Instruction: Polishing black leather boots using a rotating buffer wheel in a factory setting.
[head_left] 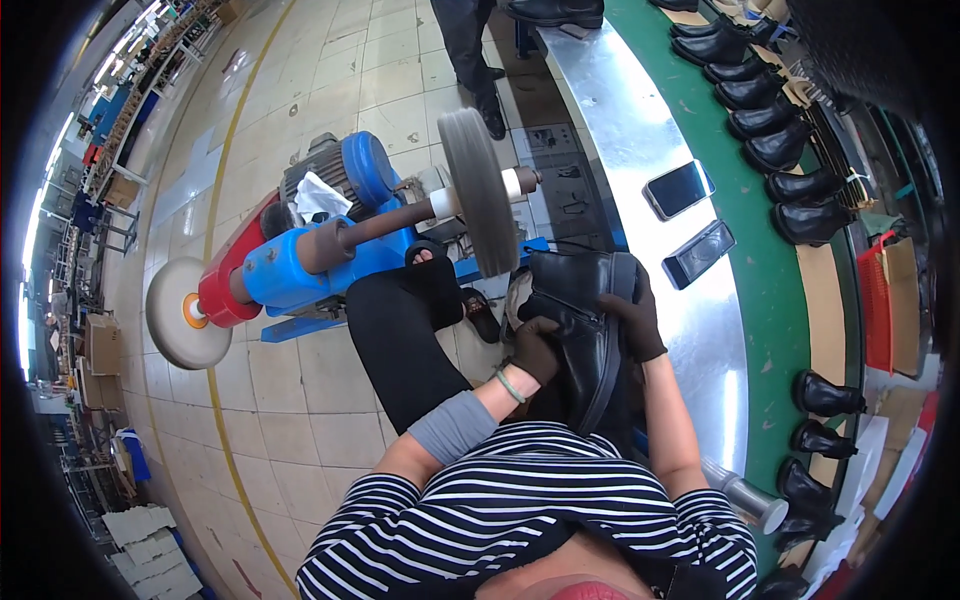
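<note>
A black leather boot [572, 283] lies across my lap on its side, with its toe toward my body and its sole facing right. My left hand [535, 350], in a dark brown glove, is closed on the boot's upper near the instep. On the other side, my right hand [636, 318], gloved alike, grips the boot by the sole edge, its fingers reaching over the side. Just beyond the boot's shaft stands a grey polishing wheel [477, 190], its surface blurred, on the shaft of a blue and red machine [290, 265].
A pale round wheel [187, 312] sits at the machine's left end. To my right, a metal bench [690, 330] carries two phones [680, 189]. Beyond it, several black boots [780, 145] line a green conveyor [745, 240]. Another person's legs [468, 50] stand ahead.
</note>
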